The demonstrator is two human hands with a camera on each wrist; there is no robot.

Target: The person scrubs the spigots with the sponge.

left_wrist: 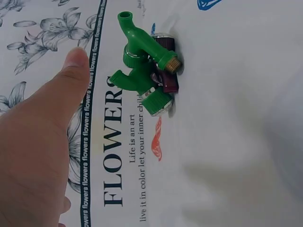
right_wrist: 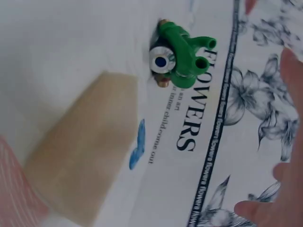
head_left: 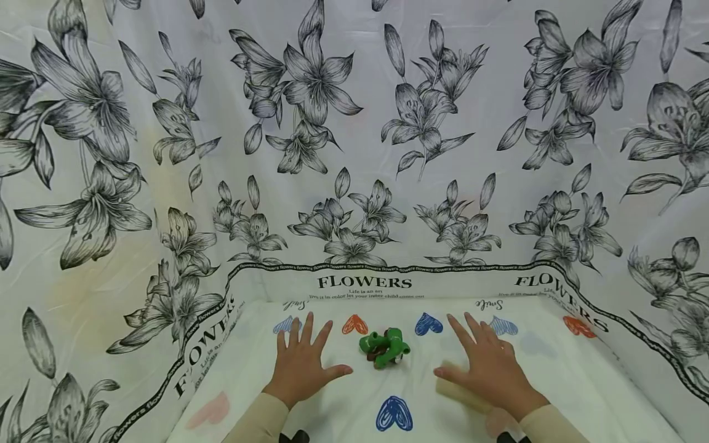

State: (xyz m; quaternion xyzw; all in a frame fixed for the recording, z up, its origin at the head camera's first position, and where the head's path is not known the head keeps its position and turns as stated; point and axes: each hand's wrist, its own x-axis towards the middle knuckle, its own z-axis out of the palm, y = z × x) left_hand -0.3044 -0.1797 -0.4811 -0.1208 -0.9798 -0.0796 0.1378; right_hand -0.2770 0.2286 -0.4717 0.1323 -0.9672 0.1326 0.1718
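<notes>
Two green plastic water taps (head_left: 392, 346) lie together in a small pile on the white cloth, between my hands. Brass threads, green collars and a dark red part show on the taps (left_wrist: 147, 47) in the left wrist view. From the right, the taps (right_wrist: 180, 56) show two spout mouths and a chrome cap with a blue centre. My left hand (head_left: 301, 366) is spread to the left of them, holding nothing. To their right my right hand (head_left: 490, 372) is likewise spread, apart from the taps. A beige block (right_wrist: 90, 146) lies near it, partly hidden by that hand in the head view.
The cloth (head_left: 354, 381) is printed with coloured hearts, including a blue heart (head_left: 394, 413) in front of the taps. A white curtain (head_left: 376, 154) with black flower drawings rises behind and along both sides.
</notes>
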